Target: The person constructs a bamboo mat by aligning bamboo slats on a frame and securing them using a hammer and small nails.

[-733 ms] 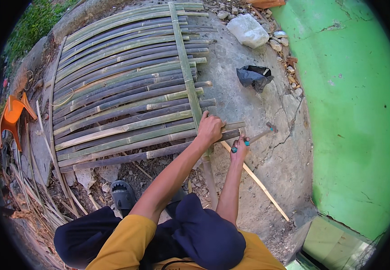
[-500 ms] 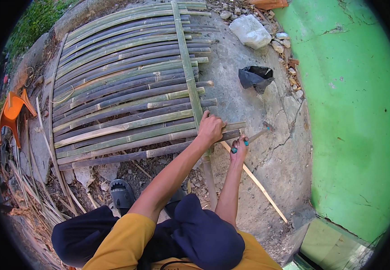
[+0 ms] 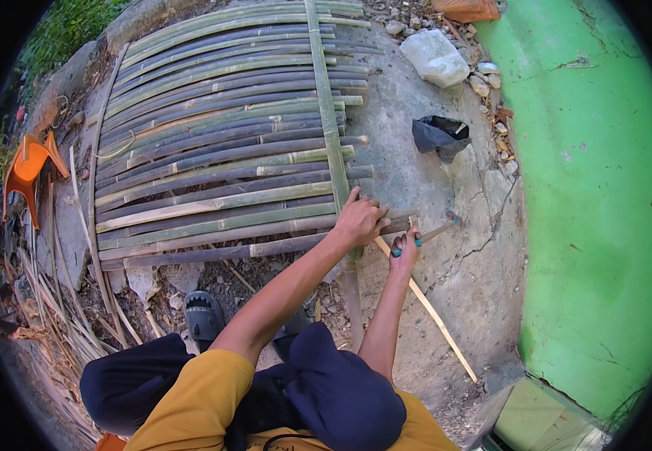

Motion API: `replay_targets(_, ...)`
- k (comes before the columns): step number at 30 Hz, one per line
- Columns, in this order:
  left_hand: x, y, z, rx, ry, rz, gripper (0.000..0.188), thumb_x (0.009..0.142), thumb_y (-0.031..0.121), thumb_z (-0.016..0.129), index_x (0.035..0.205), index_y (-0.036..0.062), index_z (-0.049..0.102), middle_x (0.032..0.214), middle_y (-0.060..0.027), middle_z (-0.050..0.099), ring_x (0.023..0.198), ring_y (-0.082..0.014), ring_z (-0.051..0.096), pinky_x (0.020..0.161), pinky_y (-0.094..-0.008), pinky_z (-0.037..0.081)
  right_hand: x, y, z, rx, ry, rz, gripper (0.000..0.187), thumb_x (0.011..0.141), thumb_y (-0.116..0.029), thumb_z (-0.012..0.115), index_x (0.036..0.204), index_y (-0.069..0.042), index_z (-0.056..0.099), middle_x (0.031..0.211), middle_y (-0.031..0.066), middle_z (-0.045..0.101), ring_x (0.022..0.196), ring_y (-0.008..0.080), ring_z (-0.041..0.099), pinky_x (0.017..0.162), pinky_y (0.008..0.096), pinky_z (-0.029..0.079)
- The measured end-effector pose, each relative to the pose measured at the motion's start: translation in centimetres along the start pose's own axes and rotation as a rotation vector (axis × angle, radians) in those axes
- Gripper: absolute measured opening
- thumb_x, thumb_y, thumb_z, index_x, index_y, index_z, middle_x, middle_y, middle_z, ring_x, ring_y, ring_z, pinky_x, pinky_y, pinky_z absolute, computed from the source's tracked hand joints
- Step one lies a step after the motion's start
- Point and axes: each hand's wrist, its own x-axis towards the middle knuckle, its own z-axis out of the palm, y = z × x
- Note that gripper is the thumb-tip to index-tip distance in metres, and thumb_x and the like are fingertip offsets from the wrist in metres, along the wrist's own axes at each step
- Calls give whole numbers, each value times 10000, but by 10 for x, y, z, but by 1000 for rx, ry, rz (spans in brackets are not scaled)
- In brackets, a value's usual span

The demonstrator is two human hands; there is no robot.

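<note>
1. Bamboo panel (image 3: pixel 239 155): mixed green and dark slats side by side, on ground ahead, left of centre; green crosspiece (image 3: pixel 327 109) over their right ends
2. Left hand (image 3: pixel 361 220): palm down at nearest slat ends, fingers bent, can't tell if gripping
3. Right hand (image 3: pixel 405 252): closed round hammer-like tool (image 3: pixel 437 229), head rightward
4. Right side: green wall (image 3: pixel 596 188), cracked concrete (image 3: pixel 416 161), white rock (image 3: pixel 435 59), black bag (image 3: pixel 441 143)

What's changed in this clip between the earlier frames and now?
Mainly the camera view shifted: the bamboo slats, black bag and orange chair all sit slightly further right in the picture. Nothing was visibly grasped or released. The left hand stays by the crosspiece, and the right hand keeps hold of the long-handled tool.
</note>
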Motion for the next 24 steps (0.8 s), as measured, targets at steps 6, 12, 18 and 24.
replay_targets(6, -15, -12, 11, 220, 72, 59, 634, 960, 406, 649, 1490, 80, 529, 1292, -166, 639, 1277, -336, 577, 1241, -578, 206, -2, 10, 21, -91, 83, 1, 245, 1028, -210, 685, 944, -163, 459, 605, -53, 382, 472, 56, 319, 439, 236, 304)
replay_targets(12, -82, 45, 51, 35, 42, 542, 608, 926, 300, 671, 1445, 40, 489, 1294, -161, 587, 1339, -319, 509, 1244, -555, 241, 15, -8, -12, -285, 130, 24, 317, 1007, -371, 707, 861, -213, 475, 567, -78, 309, 479, 48, 296, 442, 249, 268)
replay_targets(18, -117, 25, 71, 37, -56, 509, 299, 929, 317, 631, 1064, 51, 643, 1077, -134, 616, 1158, -320, 588, 1228, -542, 290, 4, -16, 1, -380, 11, -25, 384, 962, -328, 778, 904, -165, 435, 665, -47, 438, 467, 45, 331, 416, 251, 280)
replay_targets(24, -155, 26, 88, -70, -89, 537, 347, 976, 363, 586, 837, 55, 665, 880, -99, 635, 1005, -293, 617, 1193, -528, 321, -13, -39, -23, -674, 53, -104, 454, 1064, -537, 504, 938, -102, 525, 689, -23, 454, 508, 93, 411, 465, 275, 356)
